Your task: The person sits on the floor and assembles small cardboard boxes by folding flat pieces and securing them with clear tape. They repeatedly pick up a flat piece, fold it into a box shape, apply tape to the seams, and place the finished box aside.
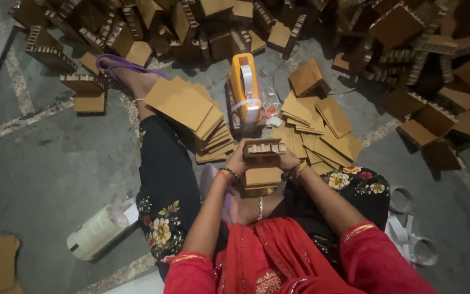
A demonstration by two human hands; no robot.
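I sit on the floor with both hands on a small cardboard corner piece (pixel 264 147) held in front of me. My left hand (pixel 237 161) grips its left end and my right hand (pixel 288 160) grips its right end. Under it a folded cardboard piece (pixel 262 177) rests on my lap. Just beyond stands an orange tape dispenser (pixel 245 87) with a roll of clear tape. A stack of flat cardboard squares (pixel 191 111) lies on my left leg, and loose cardboard sheets (pixel 322 128) lie fanned out to the right.
Heaps of finished cardboard corner pieces (pixel 420 49) ring the far side. Rolls of tape (pixel 96 231) lie by my left knee, and empty tape cores (pixel 415 242) lie at the right. My foot in a purple sandal (pixel 121 65) reaches forward. The floor (pixel 44 158) is grey concrete.
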